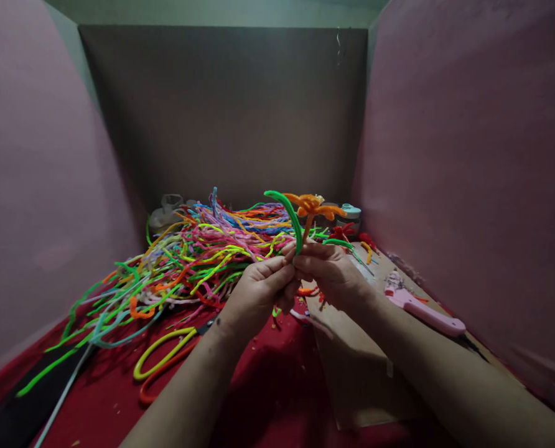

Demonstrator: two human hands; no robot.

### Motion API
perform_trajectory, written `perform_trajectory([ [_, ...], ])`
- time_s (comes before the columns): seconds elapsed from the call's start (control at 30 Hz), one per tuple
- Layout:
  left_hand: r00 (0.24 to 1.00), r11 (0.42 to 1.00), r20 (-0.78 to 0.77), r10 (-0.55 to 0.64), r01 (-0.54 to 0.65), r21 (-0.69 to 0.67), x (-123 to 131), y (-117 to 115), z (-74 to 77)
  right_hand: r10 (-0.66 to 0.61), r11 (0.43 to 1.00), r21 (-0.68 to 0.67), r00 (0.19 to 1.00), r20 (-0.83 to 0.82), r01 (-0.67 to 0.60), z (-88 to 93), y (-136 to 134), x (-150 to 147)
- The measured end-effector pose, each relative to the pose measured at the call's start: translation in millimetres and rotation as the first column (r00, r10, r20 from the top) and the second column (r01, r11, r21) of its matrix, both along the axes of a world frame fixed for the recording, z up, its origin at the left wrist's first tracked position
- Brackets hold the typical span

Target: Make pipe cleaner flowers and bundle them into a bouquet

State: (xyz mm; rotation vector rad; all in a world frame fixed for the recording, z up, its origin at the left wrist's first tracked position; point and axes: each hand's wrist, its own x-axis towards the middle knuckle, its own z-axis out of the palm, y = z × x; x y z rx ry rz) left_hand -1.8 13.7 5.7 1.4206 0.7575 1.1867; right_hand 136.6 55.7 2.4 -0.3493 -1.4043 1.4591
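Note:
In front of me, an orange pipe-cleaner flower (309,204) with spread petals stands upright on an orange stem. A curved green pipe-cleaner leaf (290,210) rises beside the stem, its tip bending left. My right hand (333,274) is closed in a pinch around the lower stem. Thumb and fingers of my left hand (265,283) press together at the foot of the leaf and stem, touching the right fingertips. The fingers hide where leaf and stem meet, so I cannot tell whether they are joined.
Behind my hands spreads a large heap of multicoloured pipe cleaners (212,249). Scissors (160,354) with yellow and orange handles lie left on the red cloth (272,386). On the right are cardboard (361,379), a pink glue gun (422,310) and a lidded jar (351,213). Walls enclose three sides.

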Motion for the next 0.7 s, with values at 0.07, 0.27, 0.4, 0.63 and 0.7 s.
perform_trajectory([
  [0.07,0.946,0.948,-0.163,0.282,-0.249,0.197,4.9,-0.4,-1.6,-0.074,0.997,-0.027,0.997,-0.017,0.074,-0.6,1.2,-2.8],
  [0.27,0.798,0.819,-0.257,0.545,-0.44,0.369,8.0,-0.3,-7.9,-0.09,0.995,-0.037,0.995,0.044,0.091,3.3,-0.3,-6.5],
  [0.4,0.891,0.901,-0.159,0.425,-0.398,0.173,4.6,0.8,-1.2,-0.024,1.0,0.0,0.996,0.089,0.024,3.2,1.3,-2.7],
  [0.63,0.969,0.988,0.24,0.064,-0.027,-0.154,3.6,1.9,-1.7,0.144,0.98,-0.137,0.99,0.0,-0.142,-3.2,3.8,-0.7],
  [0.7,0.943,0.971,0.329,-0.051,0.123,-0.203,1.9,2.4,-3.2,0.203,0.961,-0.185,0.978,-0.04,-0.207,-4.1,2.6,-1.9],
])
